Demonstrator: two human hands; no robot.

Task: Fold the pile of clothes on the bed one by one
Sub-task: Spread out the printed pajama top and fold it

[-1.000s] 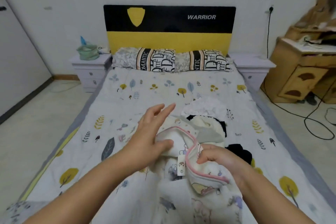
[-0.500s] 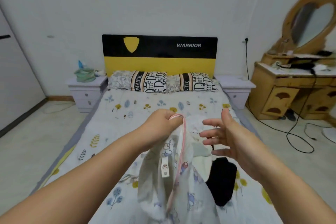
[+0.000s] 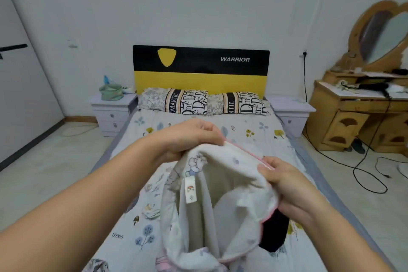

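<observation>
We pinch white pink-trimmed garment (image 3: pixel 229 185) rim with left hand (image 3: pixel 189 137) | right hand (image 3: pixel 284 181) grips opposite rim | black garment (image 3: pixel 273 232) near bed (image 3: pixel 198 126) right edge

"WARRIOR" stands on the headboard (image 3: pixel 201 66) at twelve o'clock — "trees" on the bedsheet (image 3: pixel 123 236) at seven — "ROMANTIC" on the pillows (image 3: pixel 187 101).

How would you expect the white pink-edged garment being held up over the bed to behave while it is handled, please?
Probably floppy: the garment sags between the left hand and right hand and drapes below them. Likely light, since fingertip grips on its rim hold it up. Its fleecy-looking lining suggests it is not slippery.
</observation>
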